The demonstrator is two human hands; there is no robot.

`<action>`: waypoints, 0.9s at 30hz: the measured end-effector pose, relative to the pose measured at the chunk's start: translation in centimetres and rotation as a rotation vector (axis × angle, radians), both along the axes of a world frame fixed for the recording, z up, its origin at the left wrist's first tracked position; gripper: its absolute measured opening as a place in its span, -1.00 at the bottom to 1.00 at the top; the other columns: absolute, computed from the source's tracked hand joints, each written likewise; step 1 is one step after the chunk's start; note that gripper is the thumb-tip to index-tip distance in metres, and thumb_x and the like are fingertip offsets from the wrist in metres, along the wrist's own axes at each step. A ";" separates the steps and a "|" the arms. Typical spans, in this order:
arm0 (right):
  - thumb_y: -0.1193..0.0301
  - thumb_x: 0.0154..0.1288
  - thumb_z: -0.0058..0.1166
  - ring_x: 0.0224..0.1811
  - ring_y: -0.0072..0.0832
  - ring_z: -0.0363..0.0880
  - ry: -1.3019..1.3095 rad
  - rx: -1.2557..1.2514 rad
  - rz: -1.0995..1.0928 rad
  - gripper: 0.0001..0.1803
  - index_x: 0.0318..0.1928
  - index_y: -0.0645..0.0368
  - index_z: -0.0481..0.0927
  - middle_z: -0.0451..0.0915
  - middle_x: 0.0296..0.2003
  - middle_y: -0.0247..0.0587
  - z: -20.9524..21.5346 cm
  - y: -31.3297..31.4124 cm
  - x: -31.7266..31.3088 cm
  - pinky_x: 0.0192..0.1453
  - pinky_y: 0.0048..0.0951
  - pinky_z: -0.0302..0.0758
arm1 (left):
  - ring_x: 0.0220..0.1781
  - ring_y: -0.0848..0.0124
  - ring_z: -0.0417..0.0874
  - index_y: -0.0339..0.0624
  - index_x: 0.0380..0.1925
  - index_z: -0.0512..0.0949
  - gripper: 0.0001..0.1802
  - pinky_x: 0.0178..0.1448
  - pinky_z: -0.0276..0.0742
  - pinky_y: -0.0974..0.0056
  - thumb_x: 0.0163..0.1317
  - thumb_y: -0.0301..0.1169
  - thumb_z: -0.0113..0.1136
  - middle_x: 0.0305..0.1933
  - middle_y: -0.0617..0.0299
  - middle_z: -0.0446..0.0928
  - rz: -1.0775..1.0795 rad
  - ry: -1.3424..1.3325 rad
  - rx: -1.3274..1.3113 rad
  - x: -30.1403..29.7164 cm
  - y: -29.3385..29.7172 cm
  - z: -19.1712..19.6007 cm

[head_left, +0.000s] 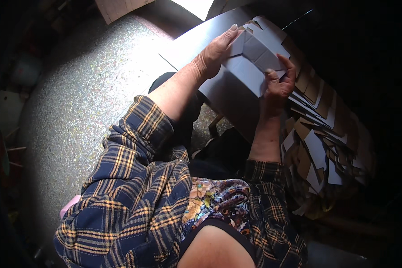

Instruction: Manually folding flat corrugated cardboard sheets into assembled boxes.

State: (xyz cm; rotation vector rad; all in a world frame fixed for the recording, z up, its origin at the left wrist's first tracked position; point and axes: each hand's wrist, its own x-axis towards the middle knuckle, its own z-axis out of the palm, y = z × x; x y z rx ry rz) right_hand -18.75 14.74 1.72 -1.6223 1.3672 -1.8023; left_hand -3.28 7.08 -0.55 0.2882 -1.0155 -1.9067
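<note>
A small white cardboard box (250,60), partly folded into shape, is held between both hands above a large flat white card sheet (196,42). My left hand (213,52) grips the box's left side, fingers pointing up along its flap. My right hand (279,82) holds the box's right lower corner, thumb pressed on its face. Both forearms come out of rolled-up blue and yellow plaid sleeves.
A heap of flat white and brown die-cut box blanks (319,129) lies to the right, reaching down past my right elbow. Speckled stone floor (85,94) spreads to the left. A brown cardboard piece (118,6) sits at the top, clutter in the dark left edge.
</note>
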 end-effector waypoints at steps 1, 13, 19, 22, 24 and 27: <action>0.66 0.00 0.00 0.04 -0.43 0.41 0.111 -0.067 0.005 -0.61 -0.07 0.19 0.47 0.47 -0.06 -0.23 0.3 0.1 0.3 0.31 -0.33 0.24 | 0.14 0.37 0.48 -0.16 0.16 0.40 -0.33 0.28 0.31 0.31 0.38 0.16 -0.23 0.08 0.14 0.51 -0.019 -0.031 0.060 0.0 -0.1 -0.1; 0.64 0.03 0.03 0.12 -0.38 0.45 0.146 0.046 0.197 -0.61 -0.05 0.24 0.54 0.53 -0.04 -0.16 0.6 0.8 -1.2 0.34 -0.39 0.21 | 0.25 0.19 0.38 -0.27 0.38 -0.06 0.09 0.32 0.31 0.23 -0.03 -0.16 0.38 0.32 -0.08 0.16 0.167 -0.251 -0.120 -0.7 -0.8 -1.3; 0.21 0.14 0.29 0.26 -0.36 0.28 0.050 0.072 0.190 -0.19 0.30 0.25 0.20 0.35 0.17 -0.10 -0.5 -0.5 -0.8 0.38 -0.34 0.16 | 0.35 -0.04 0.21 -0.17 0.38 -0.03 0.14 0.43 0.10 0.05 -0.16 -0.10 0.41 0.29 -0.21 0.19 0.728 -0.767 -0.812 -2.5 0.8 -1.5; 0.10 0.10 0.34 0.22 -0.38 0.32 -0.086 0.066 0.263 -0.04 0.33 0.28 0.08 0.36 0.16 -0.05 0.0 -0.5 0.7 0.34 -0.38 0.22 | 0.29 -0.08 0.26 -0.14 0.37 0.01 0.08 0.39 0.12 0.02 -0.13 -0.12 0.37 0.24 -0.18 0.24 0.796 -0.749 -0.997 -2.5 1.9 -1.1; 0.23 0.12 0.34 0.13 -0.44 0.41 -0.260 0.092 0.246 -0.16 0.28 0.28 0.17 0.41 0.12 -0.12 0.0 -0.6 0.9 0.23 -0.45 0.34 | 0.27 0.01 0.28 -0.04 0.37 0.05 0.03 0.34 0.14 -0.06 -0.15 -0.12 0.32 0.22 -0.10 0.28 0.658 -0.690 -0.881 -2.3 2.3 -0.8; 0.52 0.14 0.19 -0.12 -0.54 0.53 -0.206 0.099 0.110 -0.58 0.03 0.32 0.46 0.57 -0.12 -0.23 -0.4 -0.7 0.2 -0.01 -0.53 0.47 | 0.10 0.16 0.43 -0.10 0.33 0.12 -0.12 0.24 0.30 0.09 -0.01 -0.20 0.26 0.05 -0.02 0.41 0.505 -0.625 -0.628 -1.4 1.7 -0.4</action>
